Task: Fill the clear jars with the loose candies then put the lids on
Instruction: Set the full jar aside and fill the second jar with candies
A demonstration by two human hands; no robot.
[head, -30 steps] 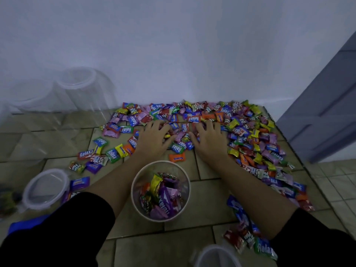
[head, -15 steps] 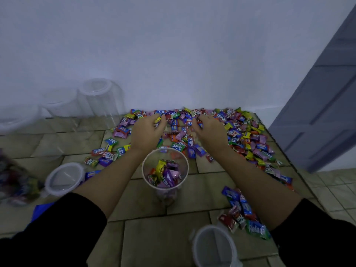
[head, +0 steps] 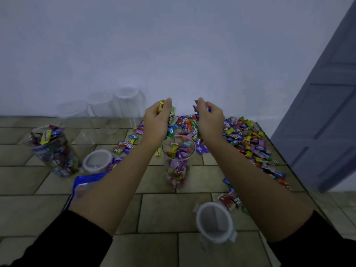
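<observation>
A clear jar point(head: 178, 166) stands open in the middle of the tiled surface, partly filled with wrapped candies. My left hand point(head: 157, 122) and my right hand point(head: 209, 121) are raised above and just behind its mouth, each gripping a bunch of candies. A few candies point(head: 189, 130) hang or fall between the hands over the jar. Loose candies point(head: 248, 141) lie spread behind and right of the jar. A full jar point(head: 52, 151) stands at the left without a lid. Two lids lie flat: one lid point(head: 97, 160) left of the jar, the other lid point(head: 215, 222) in front.
Empty clear jars point(head: 125, 105) stand against the white wall at the back left. A blue candy bag point(head: 84, 184) lies under my left forearm. A grey door point(head: 327, 112) stands to the right, past the surface's right edge. A few candies point(head: 231, 199) lie near the front lid.
Both hands went from pressing flat on the candy pile to scooping candies and lifting them above the jar's mouth. The view tilted up, showing more wall and the full jar.
</observation>
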